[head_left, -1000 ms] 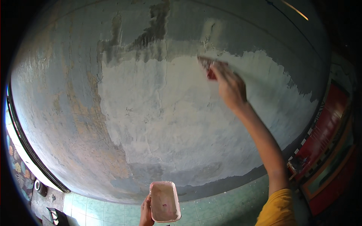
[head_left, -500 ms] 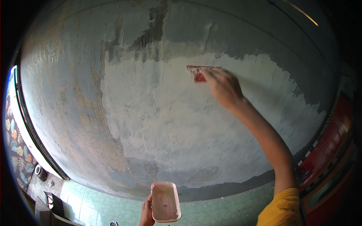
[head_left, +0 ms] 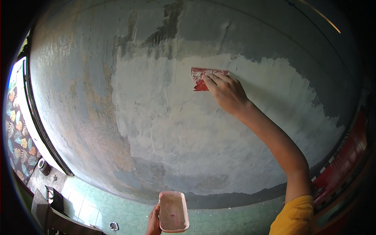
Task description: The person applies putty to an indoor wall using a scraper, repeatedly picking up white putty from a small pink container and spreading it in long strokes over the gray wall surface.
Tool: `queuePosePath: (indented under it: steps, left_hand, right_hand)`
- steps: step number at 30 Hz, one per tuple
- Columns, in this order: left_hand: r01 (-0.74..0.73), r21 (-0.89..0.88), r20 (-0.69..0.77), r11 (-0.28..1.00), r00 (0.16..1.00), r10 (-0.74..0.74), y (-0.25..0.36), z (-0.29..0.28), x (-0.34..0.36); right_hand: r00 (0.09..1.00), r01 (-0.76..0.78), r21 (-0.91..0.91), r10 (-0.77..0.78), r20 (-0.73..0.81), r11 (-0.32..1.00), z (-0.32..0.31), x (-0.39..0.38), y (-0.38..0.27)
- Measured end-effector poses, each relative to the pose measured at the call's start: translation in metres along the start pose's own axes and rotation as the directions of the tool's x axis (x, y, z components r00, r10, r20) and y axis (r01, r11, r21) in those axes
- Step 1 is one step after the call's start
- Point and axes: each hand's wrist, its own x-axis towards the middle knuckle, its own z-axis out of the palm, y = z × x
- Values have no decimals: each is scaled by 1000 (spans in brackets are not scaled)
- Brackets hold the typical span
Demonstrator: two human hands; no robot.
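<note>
At the wall (head_left: 152, 113), red scraper (head_left: 199, 81) horizontal

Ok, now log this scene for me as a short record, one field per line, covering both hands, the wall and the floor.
Left hand: the hand grips the left side of a pinkish rectangular tub
Right hand: the hand holds a red flat tool smeared with whitish material
Tool position: over the upper part of the pale patch; contact unclear
Wall: grey wall, dark stains above the patch
Floor: green tiles
Sleeve: yellow, right arm
</note>
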Motion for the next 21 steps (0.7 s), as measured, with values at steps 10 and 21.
queuePosePath:
  steps: [10, 21]
  left_hand:
    - [-43, -2, 84, 999, 996, 43, 21, -31, 35]
    - [-99, 46, 142, 994, 986, 92, 39, -48, 48]
  right_hand:
    - [975, -200, -247, 169, -142, 948, -41, 56, 148]
    - [915, -393, -147, 403, 39, 907, -64, 34, 78]
